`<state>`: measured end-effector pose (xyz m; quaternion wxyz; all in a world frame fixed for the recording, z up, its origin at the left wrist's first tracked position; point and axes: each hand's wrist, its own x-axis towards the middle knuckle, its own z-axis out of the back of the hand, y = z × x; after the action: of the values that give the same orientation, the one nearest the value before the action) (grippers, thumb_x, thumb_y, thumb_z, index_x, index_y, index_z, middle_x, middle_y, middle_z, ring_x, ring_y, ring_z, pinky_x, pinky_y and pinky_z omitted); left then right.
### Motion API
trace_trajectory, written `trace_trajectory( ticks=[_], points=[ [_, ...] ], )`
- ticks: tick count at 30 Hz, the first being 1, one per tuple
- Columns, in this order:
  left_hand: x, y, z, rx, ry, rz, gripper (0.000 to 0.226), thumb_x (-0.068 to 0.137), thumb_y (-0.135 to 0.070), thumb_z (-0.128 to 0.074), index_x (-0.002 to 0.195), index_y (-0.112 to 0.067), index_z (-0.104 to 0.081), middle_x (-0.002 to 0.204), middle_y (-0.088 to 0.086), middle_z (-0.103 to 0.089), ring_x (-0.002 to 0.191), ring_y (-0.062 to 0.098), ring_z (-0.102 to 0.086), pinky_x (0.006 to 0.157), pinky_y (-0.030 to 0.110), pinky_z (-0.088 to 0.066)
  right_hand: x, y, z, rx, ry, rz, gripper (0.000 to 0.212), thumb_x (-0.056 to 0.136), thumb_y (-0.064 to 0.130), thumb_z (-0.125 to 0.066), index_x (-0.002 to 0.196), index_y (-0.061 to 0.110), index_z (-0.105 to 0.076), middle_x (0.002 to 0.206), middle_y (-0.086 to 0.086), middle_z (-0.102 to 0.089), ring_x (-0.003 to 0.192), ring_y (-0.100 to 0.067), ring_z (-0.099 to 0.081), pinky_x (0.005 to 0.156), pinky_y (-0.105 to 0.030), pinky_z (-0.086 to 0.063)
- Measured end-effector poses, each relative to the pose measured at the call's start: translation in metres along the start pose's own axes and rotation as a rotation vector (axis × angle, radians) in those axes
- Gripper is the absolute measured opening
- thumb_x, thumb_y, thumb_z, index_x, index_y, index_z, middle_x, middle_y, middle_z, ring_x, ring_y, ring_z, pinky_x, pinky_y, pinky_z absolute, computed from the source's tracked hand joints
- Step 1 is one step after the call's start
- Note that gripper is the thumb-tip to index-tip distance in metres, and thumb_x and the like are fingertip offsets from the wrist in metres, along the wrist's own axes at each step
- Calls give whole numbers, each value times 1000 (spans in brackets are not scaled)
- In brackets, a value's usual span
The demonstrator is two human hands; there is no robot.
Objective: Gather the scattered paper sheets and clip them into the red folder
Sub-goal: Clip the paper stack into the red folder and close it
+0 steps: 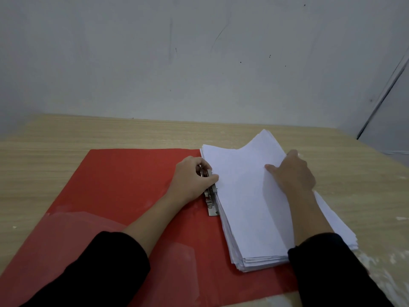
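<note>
Left hand (192, 176): fingers curled round the lever of the metal clip (211, 199) at the folder's spine. Right hand (292, 173): palm down on the paper stack (247, 209), thumb straight along the top sheet; fingertips hidden. The stack lies on the right half of the open red folder (124, 185), its left edge against the clip, the far corner of the upper sheets bowed upward. The folder lies flat on the wooden surface (66, 134).

Judgement: loose sheets, light, limp and prone to fanning. Best pinned flat near the clipped edge. The clip looks stiff and springy, so grip its lever, not the paper.
</note>
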<state>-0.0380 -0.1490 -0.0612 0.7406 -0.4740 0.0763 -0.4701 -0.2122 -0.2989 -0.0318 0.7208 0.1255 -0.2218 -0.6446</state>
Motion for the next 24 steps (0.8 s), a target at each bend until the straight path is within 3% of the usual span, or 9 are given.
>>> trace_trajectory(
  ticks=[4,7,10,13,16,20,24],
  points=[
    [0,0,1,1,4,-5,16,73,-25,-75,85,-18,-68,96,3,-63,84,12,-56,70,17,-40,3,-3,0,38,60,-54,73,82,46,-67,132,5,-35,130,-17,-52,118,-37,-52,90,-44,-44],
    [-1,1,1,-6,1,-10,16,73,-25,-75,85,-18,-68,96,3,-63,83,12,-56,67,13,-39,8,-11,2,106,96,-92,91,77,52,-70,142,3,-30,134,-15,-52,120,-35,-52,89,-42,-44],
    [-1,1,1,-21,-1,-4,15,73,-24,-75,84,-18,-68,94,2,-64,83,12,-57,68,13,-40,14,-20,6,213,111,-90,81,73,52,-73,130,2,-47,123,-12,-59,109,-33,-57,81,-38,-46],
    [0,1,1,-55,-2,9,12,72,-23,-76,78,-15,-68,84,0,-68,77,15,-62,69,20,-46,19,-25,5,294,143,-12,50,78,47,-69,108,8,-60,111,-10,-64,97,-32,-61,80,-38,-49],
    [2,3,2,-143,16,41,13,72,-21,-77,75,-14,-67,72,1,-69,62,14,-59,62,20,-46,21,-27,4,308,114,51,27,81,41,-67,93,17,-59,98,-7,-67,87,-30,-61,73,-35,-46],
    [3,6,3,-308,91,119,14,75,-19,-76,77,-10,-66,63,-3,-63,60,12,-54,67,31,-46,25,-26,2,445,131,-9,29,76,34,-74,96,15,-65,95,-9,-70,86,-31,-67,82,-46,-55],
    [5,8,2,-355,101,139,14,75,-20,-76,77,-11,-66,67,-2,-64,63,11,-55,68,29,-46,28,-24,3,564,184,-78,29,76,24,-77,98,8,-66,98,-14,-71,88,-33,-68,86,-50,-54]
  ],
)
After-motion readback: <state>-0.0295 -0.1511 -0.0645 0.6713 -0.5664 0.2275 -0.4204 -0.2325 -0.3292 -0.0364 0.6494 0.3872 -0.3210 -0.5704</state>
